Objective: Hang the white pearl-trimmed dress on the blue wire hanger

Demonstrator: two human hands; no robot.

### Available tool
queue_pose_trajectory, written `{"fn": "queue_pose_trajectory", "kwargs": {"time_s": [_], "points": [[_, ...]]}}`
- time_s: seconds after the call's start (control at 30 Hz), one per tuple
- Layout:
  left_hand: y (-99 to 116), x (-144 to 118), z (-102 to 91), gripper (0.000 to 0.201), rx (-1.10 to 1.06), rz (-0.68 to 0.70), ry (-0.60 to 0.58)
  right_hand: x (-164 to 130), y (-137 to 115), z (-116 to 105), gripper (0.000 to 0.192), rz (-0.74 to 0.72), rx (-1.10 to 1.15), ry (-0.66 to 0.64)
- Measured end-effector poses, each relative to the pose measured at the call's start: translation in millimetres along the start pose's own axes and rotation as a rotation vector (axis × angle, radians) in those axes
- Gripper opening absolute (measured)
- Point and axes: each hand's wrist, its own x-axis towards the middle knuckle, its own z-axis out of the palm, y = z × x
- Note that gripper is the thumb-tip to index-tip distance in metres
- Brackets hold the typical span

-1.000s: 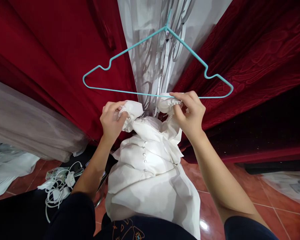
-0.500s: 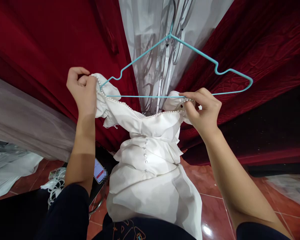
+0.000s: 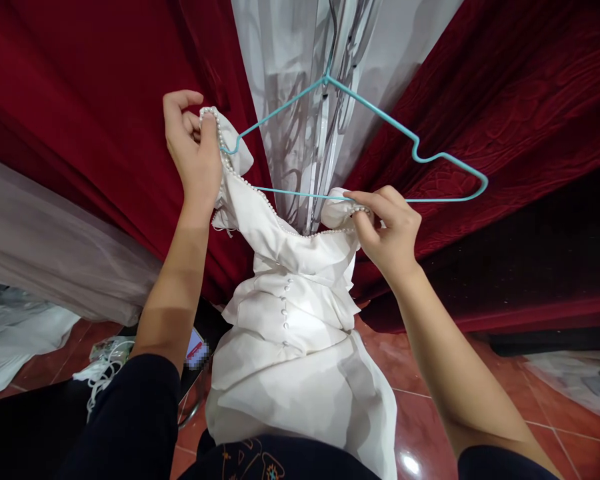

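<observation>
A white dress (image 3: 285,313) with a pearl-trimmed neckline and a row of small buttons hangs down in front of me. My left hand (image 3: 193,147) pinches its left shoulder, raised up at the left end of a light blue hanger (image 3: 375,113). That end of the hanger passes behind the pearl edge, inside the sleeve. My right hand (image 3: 390,227) grips the dress's right sleeve edge, with fingertips at the hanger's bottom bar. The hanger's right end sticks out bare beyond my right hand. Its hook reaches up toward the white metal frame.
Red curtains (image 3: 130,80) hang on both sides of a white ornate metal frame (image 3: 325,133). On a black seat at lower left lie a phone (image 3: 196,350) and white cords (image 3: 105,373). Pale tulle (image 3: 20,340) spreads at left above a red tiled floor (image 3: 420,427).
My left hand has risen and moved right, lifting the left shoulder of the dress higher over the hanger's end. My right hand has shifted slightly left and down.
</observation>
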Motion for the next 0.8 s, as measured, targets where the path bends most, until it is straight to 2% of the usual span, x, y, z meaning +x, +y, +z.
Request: {"fn": "queue_pose_trajectory", "kwargs": {"time_s": [0.03,0.13,0.17,0.2,0.27,0.33,0.37,0.4,0.47,0.53,0.6,0.67,0.8], "points": [[7.9,1.6,-1.3,0.037,-0.004,-0.037,-0.104,-0.5,-0.4,-0.2,0.033,0.002,-0.001,0.001],[40.5,3.6,-9.2,0.047,-0.045,-0.126,-0.552,-1.9,-0.7,-1.6,0.031,-0.003,-0.001,0.028],[52.5,2.7,-12.0,0.054,-0.057,-0.119,-0.638,-2.2,-0.5,-2.0,0.031,-0.009,0.002,0.038],[64.5,1.0,-14.3,0.059,-0.058,-0.076,-0.651,-2.3,0.0,-2.3,0.031,-0.015,0.006,0.045],[88.0,-4.8,-16.1,0.061,-0.04,0.105,-0.498,-2.5,1.1,-1.9,0.031,-0.023,0.018,0.047],[111.5,-14.3,-14.1,0.053,-0.028,0.273,-0.359,-2.6,1.9,-0.3,0.031,-0.019,0.032,0.044],[122.9,-20.5,-11.9,0.048,-0.032,0.312,-0.369,-2.8,2.2,0.7,0.03,-0.015,0.036,0.044],[133.8,-27.8,-8.8,0.043,-0.043,0.3,-0.461,-3.0,2.3,1.7,0.03,-0.009,0.037,0.044],[151.6,-45.3,-1.4,0.039,-0.065,0.243,-0.75,-3.6,2.3,3.0,0.03,-0.001,0.037,0.048],[162.3,-64.1,6.6,0.039,-0.071,0.19,-0.937,-4.5,2.1,2.7,0.03,-0.008,0.039,0.056],[166.7,-80.4,13.0,0.037,-0.055,0.148,-0.955,-5.5,1.4,0.3,0.03,-0.015,0.037,0.047],[168.7,-91.0,16.6,0.035,-0.037,0.112,-0.889,-6.7,-0.4,-3.4,0.032,-0.01,0.019,0.015],[176.3,-94.2,17.5,0.04,-0.057,0.029,-0.809,-11.3,-8.3,-11.5,0.048,-0.027,0.003,-0.039]]}}
